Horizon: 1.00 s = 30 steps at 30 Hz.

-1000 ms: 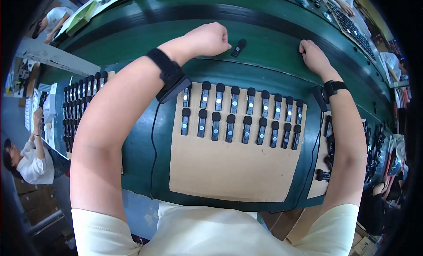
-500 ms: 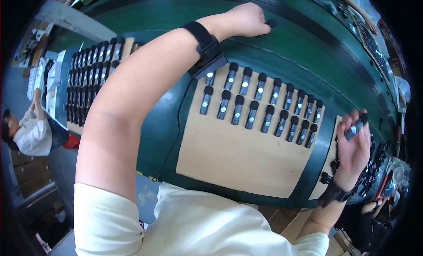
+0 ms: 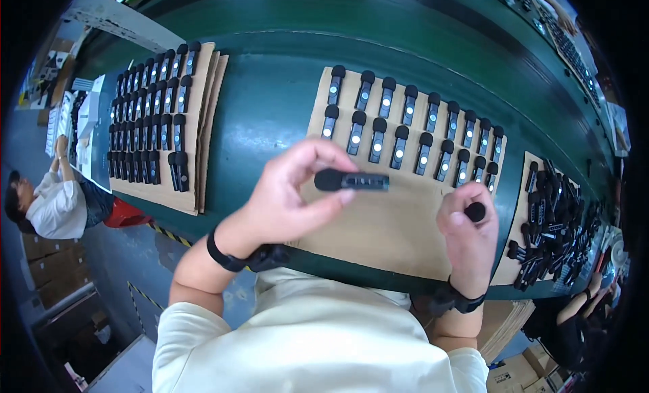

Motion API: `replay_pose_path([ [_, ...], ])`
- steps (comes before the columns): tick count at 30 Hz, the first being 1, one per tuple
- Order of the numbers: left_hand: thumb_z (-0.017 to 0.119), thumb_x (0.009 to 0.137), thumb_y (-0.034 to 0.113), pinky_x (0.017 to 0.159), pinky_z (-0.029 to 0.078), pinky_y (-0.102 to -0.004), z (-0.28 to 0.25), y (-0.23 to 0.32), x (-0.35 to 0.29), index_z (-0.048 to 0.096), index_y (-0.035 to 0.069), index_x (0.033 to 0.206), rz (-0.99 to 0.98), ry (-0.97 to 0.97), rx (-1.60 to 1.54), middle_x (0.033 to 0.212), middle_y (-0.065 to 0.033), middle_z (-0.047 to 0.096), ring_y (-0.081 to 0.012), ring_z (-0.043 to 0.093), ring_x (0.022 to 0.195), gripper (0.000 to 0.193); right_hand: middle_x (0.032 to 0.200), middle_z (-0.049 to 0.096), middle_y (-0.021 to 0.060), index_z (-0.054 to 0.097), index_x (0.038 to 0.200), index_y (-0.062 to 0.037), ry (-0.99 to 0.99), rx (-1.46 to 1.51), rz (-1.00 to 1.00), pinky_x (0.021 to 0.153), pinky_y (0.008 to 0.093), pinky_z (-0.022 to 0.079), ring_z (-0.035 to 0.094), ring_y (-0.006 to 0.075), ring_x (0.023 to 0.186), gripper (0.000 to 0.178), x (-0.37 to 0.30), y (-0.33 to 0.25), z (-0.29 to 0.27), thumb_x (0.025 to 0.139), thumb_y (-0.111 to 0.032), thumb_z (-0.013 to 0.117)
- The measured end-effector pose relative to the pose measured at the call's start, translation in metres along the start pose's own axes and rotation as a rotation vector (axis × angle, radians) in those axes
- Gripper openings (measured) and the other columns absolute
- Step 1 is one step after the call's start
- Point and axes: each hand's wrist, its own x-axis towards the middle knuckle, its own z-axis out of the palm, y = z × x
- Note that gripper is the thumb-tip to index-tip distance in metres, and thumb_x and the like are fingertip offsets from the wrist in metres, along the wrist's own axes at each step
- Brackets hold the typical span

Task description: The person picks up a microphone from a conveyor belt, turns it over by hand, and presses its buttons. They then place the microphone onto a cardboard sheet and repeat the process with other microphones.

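Only the round top of the right mic (image 3: 476,212) shows; the rest is hidden behind it and the fingers of the right hand (image 3: 465,232). The left mic (image 3: 368,182) has marks too tiny to read, and the left hand's (image 3: 287,193) thumb covers a bit of it. Both hands hide parts of the cardboard sheet (image 3: 385,234). The dark heap (image 3: 551,237) is too jumbled to count. The bottom edge cuts off the white shirt (image 3: 304,345).

Your left hand (image 3: 287,193) pinches a foam-tipped microphone (image 3: 362,181) over the cardboard (image 3: 399,241); your right hand (image 3: 468,225) holds a second microphone (image 3: 475,212).
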Motion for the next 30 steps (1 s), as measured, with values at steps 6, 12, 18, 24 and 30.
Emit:
replay_pose_path([
  [6, 0.072, 0.08, -0.003, 0.087, 0.05, -0.0294, 0.018, -0.012, -0.023, 0.063, 0.002, 0.108, 0.065, -0.006, 0.002, 0.102, -0.0082, 0.066, -0.0167, 0.064, 0.093, 0.03, 0.09, 0.064, 0.0038, 0.066, 0.106, -0.0023, -0.06, -0.443, -0.069, 0.069, 0.027, 0.048, 0.06, 0.0128, 0.076, 0.036, 0.004, 0.004, 0.066, 0.074, 0.001, 0.081],
  [12, 0.074, 0.078, -0.005, 0.077, 0.05, -0.0329, 0.012, -0.006, -0.02, 0.06, 0.0, 0.107, 0.214, -0.061, 0.23, 0.097, -0.0124, 0.066, -0.0215, 0.064, 0.084, 0.032, 0.085, 0.065, 0.0068, 0.066, 0.105, -0.0011, -0.161, -0.703, -0.341, 0.064, 0.0254, 0.043, 0.057, 0.0142, 0.071, 0.036, 0.011, 0.013, 0.062, 0.074, -0.003, 0.082],
  [18, 0.079, 0.075, 0.001, 0.074, 0.048, -0.0347, 0.005, -0.007, -0.018, 0.064, 0.002, 0.103, 0.321, -0.085, 0.407, 0.091, -0.0086, 0.067, -0.0229, 0.062, 0.079, 0.031, 0.084, 0.067, 0.0077, 0.069, 0.103, -0.0028, -0.189, -0.77, -0.366, 0.064, 0.0298, 0.047, 0.063, 0.0199, 0.071, 0.034, 0.014, 0.008, 0.066, 0.072, -0.002, 0.082],
  [24, 0.08, 0.074, 0.006, 0.074, 0.047, -0.0356, 0.007, -0.011, -0.016, 0.065, 0.003, 0.102, 0.36, -0.083, 0.422, 0.09, -0.0083, 0.066, -0.0238, 0.062, 0.079, 0.032, 0.083, 0.067, 0.0079, 0.068, 0.101, -0.0029, -0.179, -0.767, -0.359, 0.063, 0.0302, 0.046, 0.063, 0.0208, 0.071, 0.033, 0.014, 0.011, 0.064, 0.072, -0.001, 0.082],
  [30, 0.078, 0.075, 0.006, 0.075, 0.046, -0.0339, 0.013, -0.008, -0.014, 0.067, 0.003, 0.101, 0.255, -0.086, 0.383, 0.093, -0.0097, 0.065, -0.0244, 0.061, 0.082, 0.028, 0.086, 0.067, 0.0083, 0.068, 0.099, -0.0034, -0.221, -0.783, -0.457, 0.064, 0.0306, 0.047, 0.063, 0.0218, 0.074, 0.029, 0.016, 0.014, 0.062, 0.073, -0.001, 0.081],
])
